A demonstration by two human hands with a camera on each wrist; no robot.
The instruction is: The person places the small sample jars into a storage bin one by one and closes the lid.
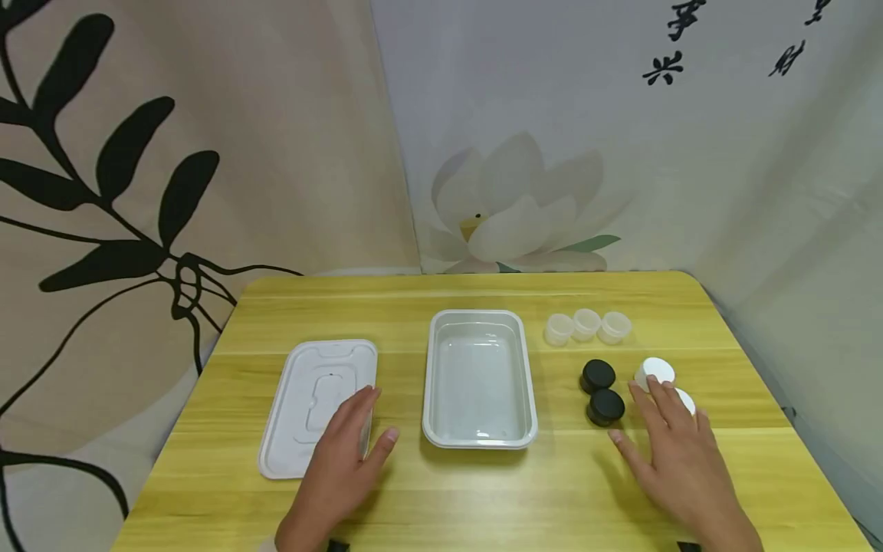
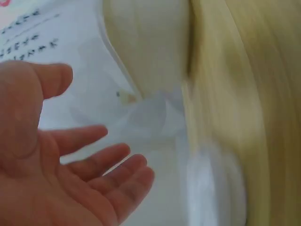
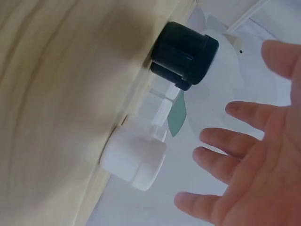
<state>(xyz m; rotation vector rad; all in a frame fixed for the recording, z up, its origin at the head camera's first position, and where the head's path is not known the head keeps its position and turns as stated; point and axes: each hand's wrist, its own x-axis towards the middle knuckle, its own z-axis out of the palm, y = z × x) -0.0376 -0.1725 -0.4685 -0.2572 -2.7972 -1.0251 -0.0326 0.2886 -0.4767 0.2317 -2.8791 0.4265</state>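
My left hand hovers over the right edge of a white rectangular lid, fingers spread and holding nothing. To its right lies a white rectangular tub, its open top facing up. On the right side, my right hand is held above the table with relaxed fingers, partly covering one of two white round jars. Just left of those fingers stand two black round jars. In the right wrist view a black jar and a white jar stand apart from the fingers.
Three small translucent cups stand in a row behind the black jars. Everything rests on a wood-grain table. Printed cloth hangs behind the table's far edge.
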